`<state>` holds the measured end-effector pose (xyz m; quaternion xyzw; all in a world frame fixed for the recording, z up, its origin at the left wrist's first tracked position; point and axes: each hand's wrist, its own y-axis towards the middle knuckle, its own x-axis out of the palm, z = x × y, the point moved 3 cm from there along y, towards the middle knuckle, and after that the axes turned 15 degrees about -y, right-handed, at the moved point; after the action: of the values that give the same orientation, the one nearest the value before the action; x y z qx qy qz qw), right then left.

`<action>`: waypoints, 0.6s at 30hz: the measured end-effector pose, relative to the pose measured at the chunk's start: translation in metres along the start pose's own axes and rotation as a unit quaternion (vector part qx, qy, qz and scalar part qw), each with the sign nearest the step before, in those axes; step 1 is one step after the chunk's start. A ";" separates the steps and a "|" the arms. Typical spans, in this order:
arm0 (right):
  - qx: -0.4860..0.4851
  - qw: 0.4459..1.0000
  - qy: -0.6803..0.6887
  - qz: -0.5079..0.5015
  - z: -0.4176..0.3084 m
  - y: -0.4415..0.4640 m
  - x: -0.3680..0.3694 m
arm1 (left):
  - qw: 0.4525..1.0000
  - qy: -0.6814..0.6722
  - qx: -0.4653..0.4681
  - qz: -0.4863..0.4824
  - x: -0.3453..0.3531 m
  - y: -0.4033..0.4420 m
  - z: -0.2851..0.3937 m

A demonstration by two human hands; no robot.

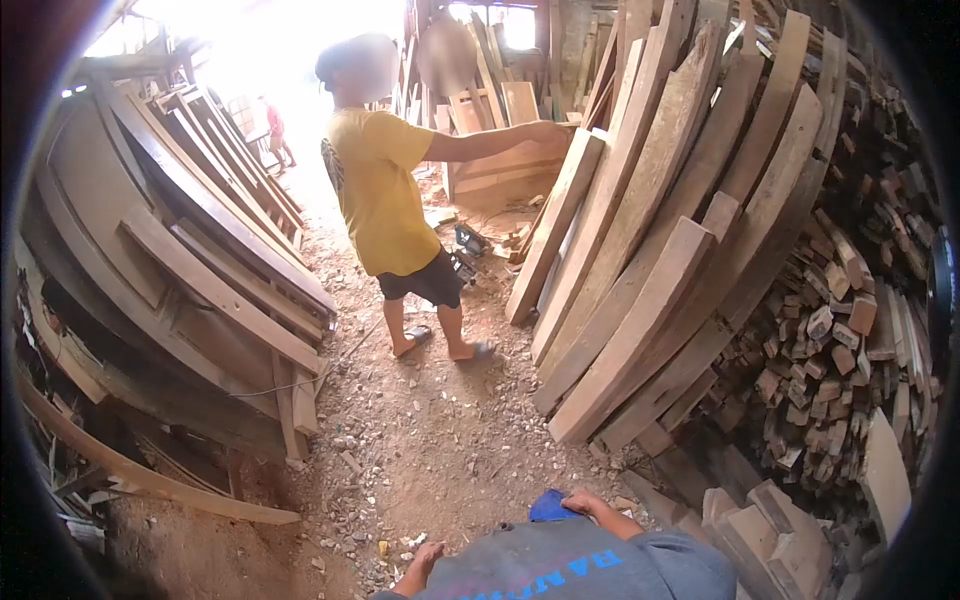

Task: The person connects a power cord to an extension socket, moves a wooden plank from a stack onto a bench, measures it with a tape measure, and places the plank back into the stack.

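At the bottom, my right hand [592, 504] reaches out past the front of my dark shirt, its fingers closed on a small blue cloth-like thing [549, 506]. What exactly the blue thing is, I cannot make out. Lower and to the left, my left hand [428, 557] is beside my shirt with its fingers curled in. Nothing shows in that hand, and the shirt hides part of the forearm. Gravelly ground lies below both hands.
A person in a yellow shirt [385, 190] stands ahead, one arm stretched toward leaning planks [640, 200] on the right. Stacked wood offcuts [820, 370] lie beyond these. Wooden panels [130, 220] lean along the left. A dirt path [420, 440] runs between. Another person [275, 130] is far off.
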<state>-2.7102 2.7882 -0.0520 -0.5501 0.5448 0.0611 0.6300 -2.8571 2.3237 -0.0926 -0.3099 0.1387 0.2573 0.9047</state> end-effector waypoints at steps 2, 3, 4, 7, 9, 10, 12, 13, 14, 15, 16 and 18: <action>0.043 0.997 0.062 0.009 0.000 -0.010 -0.014 | 0.986 0.140 0.091 -0.010 -0.002 -0.010 -0.004; 0.044 0.997 0.061 -0.012 -0.009 -0.023 -0.029 | 0.997 0.064 0.045 0.006 -0.002 -0.007 -0.014; 0.045 0.997 0.060 -0.034 -0.025 -0.040 -0.050 | 0.999 0.013 -0.033 0.006 -0.001 -0.007 -0.021; 0.050 0.997 0.038 -0.047 -0.018 -0.016 -0.036 | 0.969 -0.060 -0.239 0.002 0.003 0.006 -0.013; 0.057 0.995 0.056 -0.064 0.001 0.022 -0.010 | 0.964 -0.081 -0.255 0.003 0.001 0.021 0.011; 0.061 0.991 0.084 -0.085 0.006 0.040 -0.003 | 0.964 -0.092 -0.250 0.008 0.003 0.033 0.014; 0.036 0.965 0.215 -0.146 0.047 0.133 0.080 | 0.964 -0.108 -0.243 0.016 0.007 0.057 0.016; -0.024 0.976 0.144 -0.161 0.033 0.142 0.062 | 0.969 -0.114 -0.219 0.016 0.002 0.073 0.022; -0.084 0.979 0.075 -0.173 0.010 0.134 0.029 | 0.972 -0.123 -0.199 0.016 -0.004 0.086 0.026; -0.140 0.974 0.004 -0.179 -0.006 0.136 -0.004 | 0.976 -0.132 -0.173 0.010 -0.009 0.101 0.030; -0.098 0.976 -0.010 -0.193 -0.025 0.131 -0.042 | 0.979 -0.144 -0.145 0.002 -0.015 0.115 0.032; -0.009 0.973 -0.038 -0.228 -0.064 0.118 -0.107 | 0.975 -0.208 -0.071 -0.033 -0.023 0.136 0.025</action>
<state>-2.8721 2.8414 -0.0320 -0.6627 0.3800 -0.0588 0.6426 -2.9495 2.4226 -0.1307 -0.3179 -0.0813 0.2956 0.8972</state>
